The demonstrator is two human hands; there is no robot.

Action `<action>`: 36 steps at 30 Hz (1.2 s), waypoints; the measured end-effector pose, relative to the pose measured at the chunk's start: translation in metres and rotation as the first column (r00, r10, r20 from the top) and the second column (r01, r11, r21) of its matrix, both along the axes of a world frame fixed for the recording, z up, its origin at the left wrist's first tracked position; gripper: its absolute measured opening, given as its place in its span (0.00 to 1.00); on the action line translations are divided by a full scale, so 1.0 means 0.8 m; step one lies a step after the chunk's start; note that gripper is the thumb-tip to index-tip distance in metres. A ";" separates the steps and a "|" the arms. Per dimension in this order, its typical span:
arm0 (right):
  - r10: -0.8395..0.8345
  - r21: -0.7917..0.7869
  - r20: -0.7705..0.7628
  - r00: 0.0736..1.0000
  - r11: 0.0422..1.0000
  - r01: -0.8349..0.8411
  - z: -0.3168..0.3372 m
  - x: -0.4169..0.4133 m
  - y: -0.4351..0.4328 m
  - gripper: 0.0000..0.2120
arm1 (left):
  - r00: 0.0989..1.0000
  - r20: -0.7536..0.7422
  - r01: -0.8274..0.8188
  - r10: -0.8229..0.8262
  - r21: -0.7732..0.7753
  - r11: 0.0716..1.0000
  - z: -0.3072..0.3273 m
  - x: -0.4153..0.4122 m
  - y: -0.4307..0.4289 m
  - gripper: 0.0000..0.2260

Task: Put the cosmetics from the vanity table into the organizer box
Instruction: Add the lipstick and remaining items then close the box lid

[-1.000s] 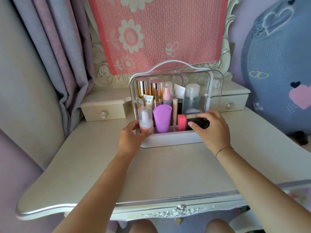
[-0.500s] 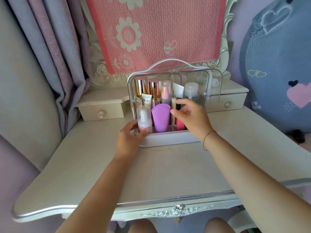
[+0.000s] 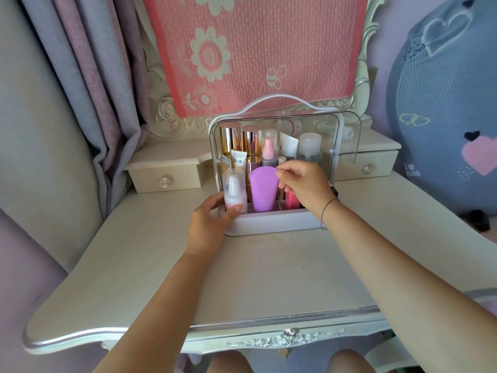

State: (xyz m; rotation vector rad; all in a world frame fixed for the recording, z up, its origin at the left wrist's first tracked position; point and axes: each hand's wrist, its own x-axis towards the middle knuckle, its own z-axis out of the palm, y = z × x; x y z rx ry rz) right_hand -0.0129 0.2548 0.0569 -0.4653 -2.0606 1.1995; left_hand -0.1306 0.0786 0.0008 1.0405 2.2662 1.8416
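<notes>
The organizer box (image 3: 269,224) stands at the back middle of the vanity table (image 3: 269,278), with a white base and a clear raised cover with a handle (image 3: 282,99). It holds several bottles and tubes upright. My left hand (image 3: 208,224) grips a clear pump bottle (image 3: 235,192) at the box's front left corner. My right hand (image 3: 306,189) reaches into the box, its fingertips pinched at the top right corner of a purple tube (image 3: 262,189). A pink-red stick (image 3: 291,201) and a black case (image 3: 334,192) show partly behind that hand.
Small drawers with crystal knobs sit at the back left (image 3: 164,176) and back right (image 3: 365,164). A pink flowered cloth (image 3: 255,49) covers the mirror behind. Curtains (image 3: 94,90) hang at left; a big blue cushion (image 3: 443,117) lies at right.
My right hand left the black case at the box's front right and moved left to the purple tube. My left hand stayed on the pump bottle.
</notes>
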 end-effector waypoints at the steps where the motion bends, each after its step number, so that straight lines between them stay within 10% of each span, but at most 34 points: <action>1: -0.002 -0.002 -0.007 1.000 1.000 0.002 0.000 0.000 0.000 0.06 | 1.000 0.000 -0.003 0.003 -0.006 1.000 0.000 0.000 0.000 0.14; 21: -0.051 -0.046 -0.133 0.990 0.998 0.045 0.010 0.050 -0.002 0.04 | 0.987 0.127 -0.113 0.097 0.122 0.986 0.013 0.005 -0.007 0.20; 28: -0.412 -0.146 -0.490 0.768 0.908 0.394 0.042 0.102 0.005 0.07 | 0.981 0.190 -0.085 0.034 0.266 0.960 0.081 -0.001 -0.017 0.34; 36: -0.293 -0.170 -0.387 0.874 0.955 0.244 0.063 0.083 0.007 0.19 | 0.982 0.155 0.074 -0.112 0.231 0.970 0.117 0.023 -0.002 0.28</action>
